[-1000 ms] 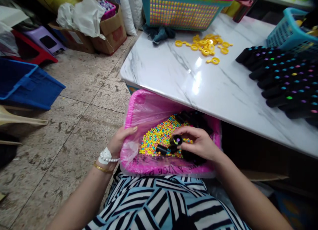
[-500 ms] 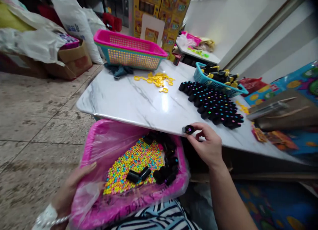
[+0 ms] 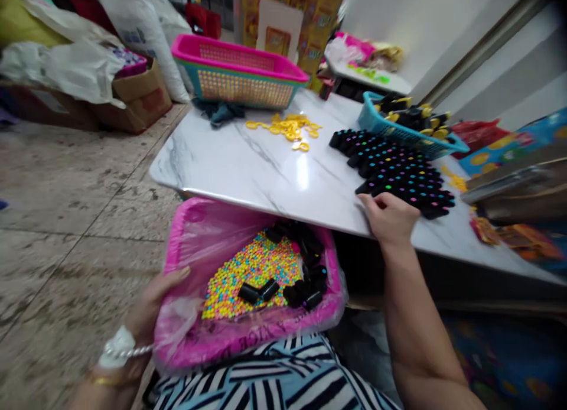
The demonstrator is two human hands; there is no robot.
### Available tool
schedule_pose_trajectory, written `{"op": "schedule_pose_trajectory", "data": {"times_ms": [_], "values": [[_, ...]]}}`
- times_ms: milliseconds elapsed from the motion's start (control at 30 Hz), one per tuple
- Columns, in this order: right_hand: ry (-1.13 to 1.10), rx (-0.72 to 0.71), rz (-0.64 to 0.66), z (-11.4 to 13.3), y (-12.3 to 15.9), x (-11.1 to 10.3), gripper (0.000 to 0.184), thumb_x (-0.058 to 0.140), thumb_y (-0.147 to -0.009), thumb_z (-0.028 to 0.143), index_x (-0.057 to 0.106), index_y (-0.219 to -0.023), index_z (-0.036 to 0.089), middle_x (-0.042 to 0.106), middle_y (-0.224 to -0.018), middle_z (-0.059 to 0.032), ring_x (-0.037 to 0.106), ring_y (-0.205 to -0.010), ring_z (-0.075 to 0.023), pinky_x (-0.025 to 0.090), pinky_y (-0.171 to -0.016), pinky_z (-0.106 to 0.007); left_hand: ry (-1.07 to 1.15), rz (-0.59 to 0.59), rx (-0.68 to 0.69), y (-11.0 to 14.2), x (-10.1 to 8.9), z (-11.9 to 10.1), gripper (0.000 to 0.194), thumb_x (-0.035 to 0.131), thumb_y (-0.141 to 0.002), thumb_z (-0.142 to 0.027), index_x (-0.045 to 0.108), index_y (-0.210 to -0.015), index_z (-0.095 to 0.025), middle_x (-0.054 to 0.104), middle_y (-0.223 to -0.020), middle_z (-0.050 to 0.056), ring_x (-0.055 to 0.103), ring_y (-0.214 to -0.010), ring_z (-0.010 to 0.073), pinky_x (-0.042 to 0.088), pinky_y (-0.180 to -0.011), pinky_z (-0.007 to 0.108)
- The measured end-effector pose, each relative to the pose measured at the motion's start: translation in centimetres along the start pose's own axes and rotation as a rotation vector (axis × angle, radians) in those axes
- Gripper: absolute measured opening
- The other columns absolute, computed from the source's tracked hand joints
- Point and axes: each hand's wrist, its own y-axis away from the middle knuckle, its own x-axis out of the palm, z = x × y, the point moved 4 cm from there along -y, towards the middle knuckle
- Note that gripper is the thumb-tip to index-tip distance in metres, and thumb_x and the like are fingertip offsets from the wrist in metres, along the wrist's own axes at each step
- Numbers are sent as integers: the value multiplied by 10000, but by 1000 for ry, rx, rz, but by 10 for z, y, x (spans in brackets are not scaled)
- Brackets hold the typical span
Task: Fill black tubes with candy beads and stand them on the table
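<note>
Low in the frame, a pink tray lined with a thin clear plastic bag rests on the person's lap, above a blue, black and white striped garment. The left hand, at lower left, grips the tray's left rim with the thumb curled over the edge and the fingers hidden beneath; a white beaded bracelet and a gold bangle sit on that wrist. Inside the tray lies a bed of small multicoloured beads, with loose black tubes heaped along its right side and two more lying across the beads near the middle. The right hand, right of centre, reaches onto the near edge of the white marble table, its fingers curled down at the near-left corner of the block of black tubes that lie packed side by side with coloured ends facing the camera. The fingertips touch the nearest tube in that block, but whether they pinch one cannot be told, since the back of the hand covers them. Further up the table, a scatter of yellow rings lies near the centre, a pink and teal basket stands behind them, and a blue basket of black and yellow parts sits at upper right.
</note>
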Motion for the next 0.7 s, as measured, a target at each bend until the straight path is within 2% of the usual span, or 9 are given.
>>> {"op": "schedule_pose_trajectory", "data": {"times_ms": [67,133,167,233,267,333,433,567,700], "values": [[-109,-125,23,28,23,-10,398,637,-888,487,636,-615,197,597,-568,-10,516,-543,-147,385,-579,-296,43,3,-30,0,2,0,359,852,-594,-254,758,-915,-123,793,-833,109,750,-662,275,637,-610,332],[-348,-366,326,66,56,-10,263,633,-920,397,698,-753,205,669,-690,-18,591,-621,-145,458,-622,-275,79,-8,-22,0,4,-1,364,834,-608,-239,759,-941,-113,792,-855,110,740,-654,245,624,-589,303],[-431,-507,499,85,77,-8,185,626,-930,364,726,-915,209,719,-860,-45,648,-758,-166,505,-705,-281,79,-1,-14,0,5,-1,354,825,-618,-240,761,-940,-107,790,-853,114,733,-640,237,616,-568,296],[-482,-741,764,117,117,0,288,622,-935,324,669,-1196,210,688,-1191,-98,648,-1021,-215,534,-862,-332,59,36,1,1,9,-1,336,805,-655,-263,765,-943,-95,786,-831,121,718,-603,227,604,-539,297],[-451,-823,848,128,133,6,345,619,-935,297,630,-1266,200,653,-1268,-117,626,-1085,-234,531,-902,-361,47,64,7,2,12,-1,341,793,-675,-272,767,-961,-90,784,-821,123,714,-591,227,601,-533,300],[-352,-917,957,141,158,21,314,608,-934,235,631,-1241,173,670,-1198,-128,619,-1050,-243,532,-885,-377,49,121,28,5,19,-2,374,769,-703,-272,765,-1027,-84,785,-812,122,717,-590,231,600,-538,300],[-208,-965,1012,146,170,40,167,593,-927,168,675,-1072,152,681,-969,-105,603,-925,-238,520,-816,-356,96,204,74,9,29,-5,422,745,-715,-247,754,-1103,-81,792,-848,122,734,-650,238,608,-596,293],[-56,-959,940,144,163,51,120,586,-912,137,680,-986,138,660,-946,-125,571,-915,-266,507,-783,-366,134,226,126,9,30,-6,399,752,-698,-230,767,-1070,-86,797,-922,117,744,-722,228,613,-672,276],[-218,-895,1001,149,164,53,145,600,-900,131,683,-1018,136,686,-990,-124,610,-959,-269,531,-824,-377,126,215,120,4,24,-3,417,774,-695,-236,759,-1084,-87,795,-961,117,736,-695,203,604,-661,259]]}}
